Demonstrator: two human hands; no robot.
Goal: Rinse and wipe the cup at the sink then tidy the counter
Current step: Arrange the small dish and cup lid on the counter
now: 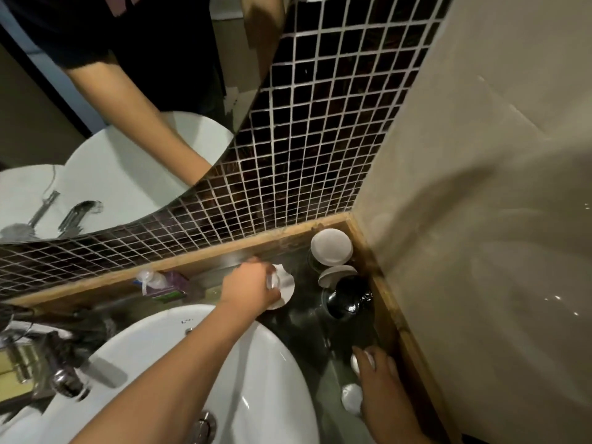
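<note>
My left hand point(253, 288) reaches across the white sink basin point(256, 363) to the dark counter behind it. Its fingers curl round a small clear cup point(272, 280), which is blurred. The cup sits at or just above a white round saucer point(286, 291); I cannot tell whether they touch. My right hand point(376, 376) rests low on the counter at the right, near the wooden edging. It grips a crumpled white cloth point(351, 397) that shows at the fingers and below the palm.
In the back right corner stand a jar with a white lid point(331, 245), a second white lid point(336, 274) and a glossy black vessel point(347, 302). A purple tissue pack point(169, 285) lies by the tiled wall. A chrome faucet point(64, 376) stands at the left, under a mirror point(96, 174).
</note>
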